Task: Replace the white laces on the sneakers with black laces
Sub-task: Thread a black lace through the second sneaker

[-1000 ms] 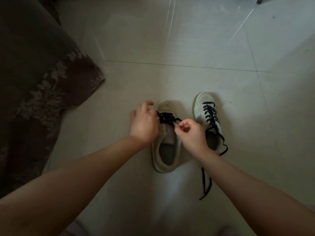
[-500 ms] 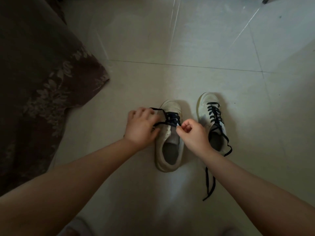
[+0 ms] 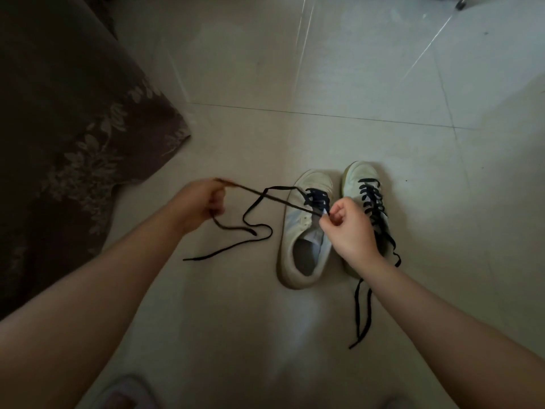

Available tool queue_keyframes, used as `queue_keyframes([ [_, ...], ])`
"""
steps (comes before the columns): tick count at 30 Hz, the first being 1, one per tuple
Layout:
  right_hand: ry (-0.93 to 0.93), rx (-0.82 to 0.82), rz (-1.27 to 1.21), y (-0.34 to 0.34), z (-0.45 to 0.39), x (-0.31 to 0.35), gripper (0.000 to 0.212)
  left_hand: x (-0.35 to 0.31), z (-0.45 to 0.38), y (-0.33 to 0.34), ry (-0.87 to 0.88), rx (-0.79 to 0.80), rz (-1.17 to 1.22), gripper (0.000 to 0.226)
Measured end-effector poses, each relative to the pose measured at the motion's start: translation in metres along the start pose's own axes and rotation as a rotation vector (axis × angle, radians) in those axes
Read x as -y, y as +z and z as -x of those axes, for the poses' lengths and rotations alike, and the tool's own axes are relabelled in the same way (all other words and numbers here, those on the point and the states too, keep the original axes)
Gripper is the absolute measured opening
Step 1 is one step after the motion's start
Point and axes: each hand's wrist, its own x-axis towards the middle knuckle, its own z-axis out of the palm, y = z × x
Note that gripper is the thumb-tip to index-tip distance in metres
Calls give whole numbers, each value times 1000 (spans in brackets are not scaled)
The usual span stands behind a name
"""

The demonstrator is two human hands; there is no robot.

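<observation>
Two white sneakers stand side by side on the tiled floor. The left sneaker [image 3: 305, 228] has a black lace [image 3: 259, 202] threaded through only its front eyelets. My left hand [image 3: 200, 202] grips one end of that lace, drawn out taut to the left of the shoe. The rest of the lace loops loosely over the floor. My right hand [image 3: 346, 225] pinches the eyelet edge and lace at the shoe's right side. The right sneaker [image 3: 364, 184] is laced in black along its length, its loose ends [image 3: 361, 314] trailing toward me.
A dark floral fabric [image 3: 73, 128] covers the left side and reaches the floor near my left hand. Pale floor tiles [image 3: 295, 69] stretch beyond the shoes. A slipper toe [image 3: 124, 394] shows at the bottom edge.
My left hand has pulled away from the shoe to the left, drawing the black lace out through the eyelet. My right hand stays at the shoe's right eyelets.
</observation>
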Motion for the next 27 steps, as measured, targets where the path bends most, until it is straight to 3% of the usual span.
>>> queue_keyframes([
  [2,-209,-42,213,3,0,3,28,-22,2,5,-9,114,273,30],
  [4,-396,-18,298,6,-2,13,40,-39,6,14,-24,244,302,32],
  [7,-455,137,296,10,-8,32,45,-53,14,24,-88,502,-21,38],
  [10,-506,247,243,12,-10,38,29,-41,22,29,-352,715,-401,52],
  [12,-474,299,165,11,-3,37,14,-15,19,29,-532,659,-629,48],
  [17,-649,280,169,8,13,28,13,37,20,13,-665,284,-1062,40],
  [19,-685,271,170,7,17,27,17,42,25,5,-509,162,-1325,33],
  [21,-715,249,177,6,21,24,19,46,24,-1,-215,53,-1644,43],
  [24,-745,200,176,5,23,23,23,52,16,-3,-65,18,-1685,51],
  [27,-732,135,129,6,26,21,24,56,10,-9,66,-73,-1688,33],
])
